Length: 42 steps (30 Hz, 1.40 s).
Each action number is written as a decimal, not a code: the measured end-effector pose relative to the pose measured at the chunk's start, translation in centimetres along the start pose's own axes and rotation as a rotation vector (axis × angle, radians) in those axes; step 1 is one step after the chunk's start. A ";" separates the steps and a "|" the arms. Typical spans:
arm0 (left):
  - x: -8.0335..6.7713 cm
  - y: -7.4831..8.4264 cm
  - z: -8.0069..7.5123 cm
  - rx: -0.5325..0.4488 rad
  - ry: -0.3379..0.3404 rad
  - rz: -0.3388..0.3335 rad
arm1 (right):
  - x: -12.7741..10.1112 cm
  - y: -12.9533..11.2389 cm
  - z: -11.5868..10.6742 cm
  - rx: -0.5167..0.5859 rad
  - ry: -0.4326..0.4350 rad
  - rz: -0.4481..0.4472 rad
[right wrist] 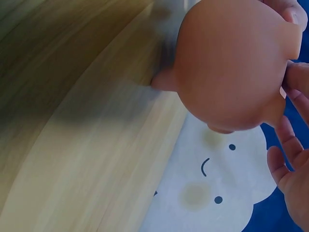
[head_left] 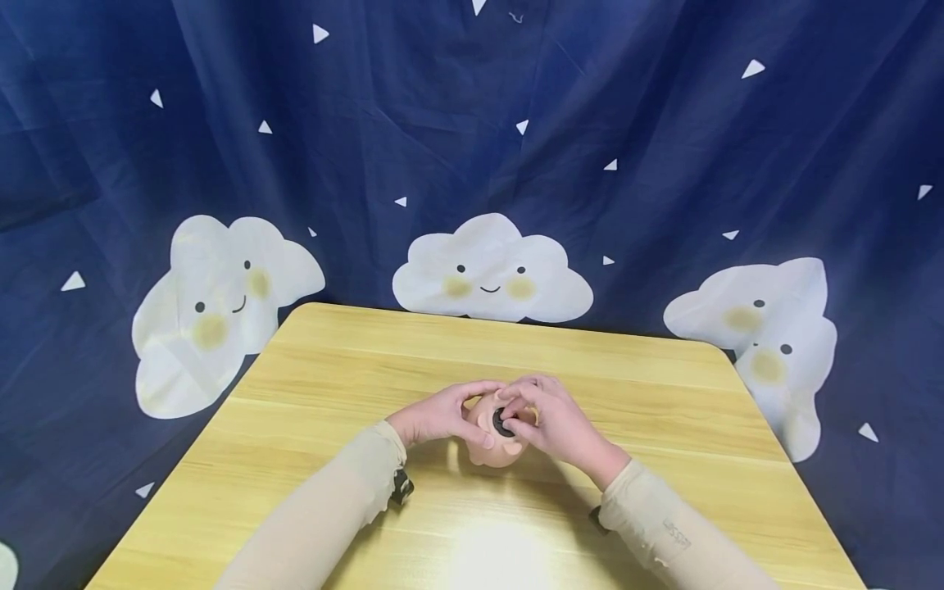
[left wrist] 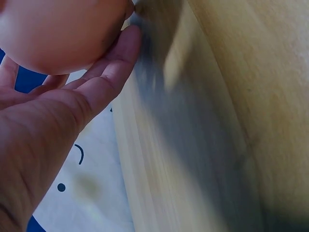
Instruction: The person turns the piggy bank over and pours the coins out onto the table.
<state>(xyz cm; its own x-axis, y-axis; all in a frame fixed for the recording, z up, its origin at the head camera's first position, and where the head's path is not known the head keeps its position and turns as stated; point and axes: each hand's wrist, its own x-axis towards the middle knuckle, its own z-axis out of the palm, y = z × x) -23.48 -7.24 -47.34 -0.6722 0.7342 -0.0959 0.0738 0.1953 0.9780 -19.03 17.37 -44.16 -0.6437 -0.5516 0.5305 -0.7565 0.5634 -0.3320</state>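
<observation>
Behind the hands hangs a dark blue curtain (head_left: 664, 164) printed with smiling white clouds. Beneath them lies the pale wooden bench (head_left: 332, 385). Between them sits a round peach toy (head_left: 492, 442) with small stubby feet, lifted just off the bench. The left hand (head_left: 435, 416) cups its side with curled fingers; the right hand (head_left: 549, 422) pinches a black plug (head_left: 503, 424) on its upturned face.

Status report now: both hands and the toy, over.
Left hand cups pink round toy from the side. Right hand pinches its black plug. Toy rests on wooden table; nothing else near it.
</observation>
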 end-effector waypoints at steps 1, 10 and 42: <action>0.0 -0.1 0.0 -0.001 -0.001 0.004 | 0.0 0.0 0.0 0.010 -0.009 0.007; 0.0 -0.1 -0.2 -0.006 -0.011 -0.006 | 0.5 0.0 0.7 -0.033 0.031 -0.025; -0.9 -0.3 -0.6 -0.048 0.045 0.022 | -4.9 9.4 -4.4 -0.220 0.163 0.565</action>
<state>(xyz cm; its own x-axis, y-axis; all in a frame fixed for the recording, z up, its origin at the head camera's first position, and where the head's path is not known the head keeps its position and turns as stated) -23.35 -8.36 -47.47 -0.7030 0.7081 -0.0665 0.0542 0.1466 0.9877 -22.51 28.07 -46.46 -0.8980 -0.0402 0.4381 -0.2517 0.8637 -0.4367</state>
